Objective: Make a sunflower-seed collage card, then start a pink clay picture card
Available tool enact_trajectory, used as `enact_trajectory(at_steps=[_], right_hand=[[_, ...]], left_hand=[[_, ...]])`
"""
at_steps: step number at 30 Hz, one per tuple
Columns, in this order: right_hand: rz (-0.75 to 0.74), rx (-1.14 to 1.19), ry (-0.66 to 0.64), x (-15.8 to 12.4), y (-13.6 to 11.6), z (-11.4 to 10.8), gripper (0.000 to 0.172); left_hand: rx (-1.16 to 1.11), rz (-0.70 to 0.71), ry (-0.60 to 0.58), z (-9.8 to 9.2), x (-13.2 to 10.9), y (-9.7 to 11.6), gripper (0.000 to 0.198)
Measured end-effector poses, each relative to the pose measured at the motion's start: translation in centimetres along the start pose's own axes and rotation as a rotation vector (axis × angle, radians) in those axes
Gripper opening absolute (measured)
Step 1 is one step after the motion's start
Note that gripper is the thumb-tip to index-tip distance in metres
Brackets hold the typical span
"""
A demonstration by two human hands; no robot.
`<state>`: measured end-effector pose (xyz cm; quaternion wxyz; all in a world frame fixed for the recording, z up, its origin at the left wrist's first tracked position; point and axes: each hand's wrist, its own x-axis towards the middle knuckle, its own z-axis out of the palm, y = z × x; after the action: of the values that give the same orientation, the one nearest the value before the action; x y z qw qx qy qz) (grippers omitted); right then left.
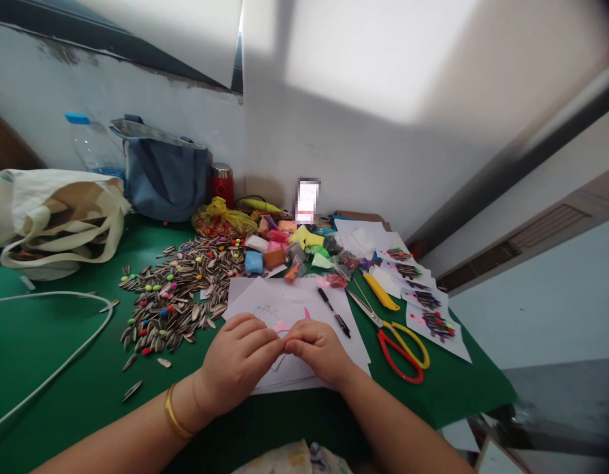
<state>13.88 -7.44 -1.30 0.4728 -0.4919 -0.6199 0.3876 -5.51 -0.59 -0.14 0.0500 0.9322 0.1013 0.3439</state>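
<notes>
My left hand (238, 362), with a gold bangle at the wrist, and my right hand (321, 349) meet at the fingertips above white paper sheets (242, 289). Both are closed in a pinch; whatever lies between the fingers is hidden. A line drawing shows on the top sheet, partly covered by my left hand. Just beyond the fingertips lies a small pink piece (281, 326), and a pointed pink piece (307, 313) rests beside my right hand. A black pen (334, 313) lies on the paper's right side.
Striped sunflower seeds (185, 289) mixed with coloured bits spread left. Wrapped coloured clay packs (274, 257) sit behind the paper. Scissors (403, 355), a yellow cutter (382, 293) and decorated sheets (459, 342) lie right. Bags (166, 178), a red flask (222, 187) and a phone (307, 201) stand behind.
</notes>
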Motion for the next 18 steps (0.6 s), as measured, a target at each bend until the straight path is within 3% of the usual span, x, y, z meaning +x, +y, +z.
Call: enact_trajectory(at_steps=[10, 14, 18], right_hand=[[-0.017, -0.108, -0.086, -0.2, -0.6, -0.5, 0.045], [-0.069, -0.191, -0.045, -0.1, -0.4, -1.3, 0.029], [-0.093, -0.478, 0.079, 0.0, 0.6, -3.2, 0.019]], left_hand=[[0.035, -0.051, 0.017, 0.2, 0.1, -0.2, 0.022], [0.030, -0.128, 0.015, 0.3, 0.2, -0.3, 0.007], [-0.013, -0.199, -0.031, 0.2, 0.3, -0.3, 0.010]])
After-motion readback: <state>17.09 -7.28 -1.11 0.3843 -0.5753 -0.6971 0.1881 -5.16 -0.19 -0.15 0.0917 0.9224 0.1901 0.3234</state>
